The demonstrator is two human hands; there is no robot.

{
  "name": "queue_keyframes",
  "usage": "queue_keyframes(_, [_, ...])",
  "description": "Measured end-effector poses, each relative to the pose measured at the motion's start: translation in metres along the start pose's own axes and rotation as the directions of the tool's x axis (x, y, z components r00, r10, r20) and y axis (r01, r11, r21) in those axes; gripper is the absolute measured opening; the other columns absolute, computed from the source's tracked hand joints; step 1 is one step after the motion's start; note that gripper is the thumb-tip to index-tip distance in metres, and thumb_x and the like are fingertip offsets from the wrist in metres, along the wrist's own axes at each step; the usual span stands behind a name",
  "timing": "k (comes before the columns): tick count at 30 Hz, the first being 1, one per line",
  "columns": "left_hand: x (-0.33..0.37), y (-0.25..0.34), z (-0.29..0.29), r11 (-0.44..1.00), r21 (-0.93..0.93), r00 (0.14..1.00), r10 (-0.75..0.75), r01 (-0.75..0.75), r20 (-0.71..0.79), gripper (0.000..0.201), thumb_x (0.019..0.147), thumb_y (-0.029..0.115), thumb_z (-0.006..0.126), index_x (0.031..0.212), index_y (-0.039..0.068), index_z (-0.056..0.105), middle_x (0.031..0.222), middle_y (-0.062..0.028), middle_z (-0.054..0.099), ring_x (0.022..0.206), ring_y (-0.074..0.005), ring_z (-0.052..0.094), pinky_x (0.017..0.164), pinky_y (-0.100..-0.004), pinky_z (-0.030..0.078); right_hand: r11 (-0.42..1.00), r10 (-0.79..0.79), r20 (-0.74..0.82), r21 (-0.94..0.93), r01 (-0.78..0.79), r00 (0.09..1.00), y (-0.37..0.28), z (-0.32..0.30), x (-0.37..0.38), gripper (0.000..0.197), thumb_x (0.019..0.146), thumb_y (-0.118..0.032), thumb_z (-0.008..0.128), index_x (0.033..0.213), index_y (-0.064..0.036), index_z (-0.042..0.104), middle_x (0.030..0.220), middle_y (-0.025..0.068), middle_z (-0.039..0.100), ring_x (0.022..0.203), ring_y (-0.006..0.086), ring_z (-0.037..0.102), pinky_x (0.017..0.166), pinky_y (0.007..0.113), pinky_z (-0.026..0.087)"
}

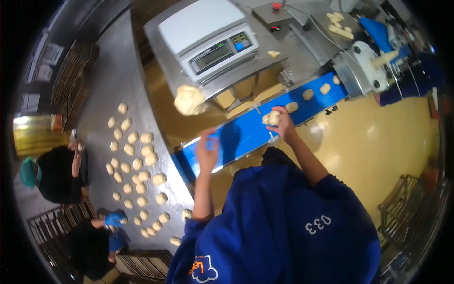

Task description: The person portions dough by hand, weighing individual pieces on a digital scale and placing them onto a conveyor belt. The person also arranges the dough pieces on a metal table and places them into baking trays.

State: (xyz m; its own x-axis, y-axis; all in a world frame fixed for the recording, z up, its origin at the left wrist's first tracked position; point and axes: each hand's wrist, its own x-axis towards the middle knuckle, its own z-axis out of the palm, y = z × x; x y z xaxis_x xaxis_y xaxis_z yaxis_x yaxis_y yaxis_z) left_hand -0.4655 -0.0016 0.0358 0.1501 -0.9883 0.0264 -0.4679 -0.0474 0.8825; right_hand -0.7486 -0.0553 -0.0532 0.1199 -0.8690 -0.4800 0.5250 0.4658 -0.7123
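Observation:
My right hand (284,126) is closed round a piece of dough (273,118), above the blue conveyor belt (239,142). Over the belt's left part is my left hand (206,152), smeared by motion; whether its fingers are apart or closed does not show. A larger lump of dough (189,100) appears beyond my left hand, by the near corner of the scale's steel table; whether it rests there cannot be made out. Several dough pieces (308,94) lie in a row along the belt, toward the machine at the right.
A white weighing scale (208,35) stands on a steel table ahead. Many dough balls (137,164) are spread over the long steel worktable (106,80) at left. Two co-workers stand beyond it, one with blue gloves (115,219). A dough machine (369,66) is at right.

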Motion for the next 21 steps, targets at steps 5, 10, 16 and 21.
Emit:
queue_keyframes(5, [0.03, 0.035, 0.151, 0.812, 0.35, 0.821, 0.252, -0.467, 0.512, 0.039, 0.075, 0.01, 0.064, 0.113, 0.014, 0.057, 0.117, -0.0136, 0.052, 0.106, -0.031, 0.051, 0.085, -0.0375, 0.045, 0.745, -0.398, 0.174, -0.511, 0.429, 0.9, -0.077, -0.081, 0.026, 0.027, 0.08, -0.013, 0.058, 0.107, -0.01, 0.055, 0.101, 0.0096, 0.055, 0.093, 0.0274, 0.055, 0.084, 0.039, 0.047])
queue_keyframes(10, [0.051, -0.047, 0.206, 0.727, 0.434, 0.768, 0.2, -0.533, 0.609, 0.041, 0.073, 0.008, 0.061, 0.113, 0.014, 0.055, 0.114, -0.0156, 0.051, 0.104, -0.035, 0.05, 0.084, -0.0401, 0.044, -0.238, -0.297, 0.688, -0.725, 0.646, 0.662, -0.057, -0.081, 0.045, 0.031, 0.068, -0.01, 0.065, 0.099, -0.0092, 0.06, 0.104, 0.0164, 0.055, 0.104, 0.032, 0.048, 0.088, 0.039, 0.041])
queue_keyframes(16, [0.065, -0.019, 0.2, 0.814, -0.322, 0.867, -0.394, 0.484, 0.307, 0.026, 0.081, 0.007, 0.05, 0.106, 0.007, 0.047, 0.084, -0.0094, 0.054, 0.077, -0.0177, 0.056, 0.062, -0.0308, 0.049, 0.597, -0.102, 0.39, -0.712, 0.37, 0.915, -0.048, -0.107, 0.07, 0.032, 0.074, -0.007, 0.063, 0.106, -0.0093, 0.059, 0.102, 0.0103, 0.057, 0.097, 0.0222, 0.054, 0.078, 0.034, 0.046])
queue_keyframes(21, [0.092, 0.057, 0.282, 0.96, 0.277, 0.917, -0.082, -0.032, 0.39, 0.052, 0.072, 0.036, 0.072, 0.109, 0.005, 0.053, 0.096, -0.0169, 0.06, 0.085, -0.0345, 0.061, 0.07, -0.0406, 0.049, 0.93, 0.207, 0.134, 0.281, -0.237, 0.969, -0.109, -0.154, 0.039, 0.037, 0.087, -0.032, 0.056, 0.118, -0.0137, 0.05, 0.105, 0.0036, 0.056, 0.091, 0.0152, 0.055, 0.072, 0.032, 0.047])
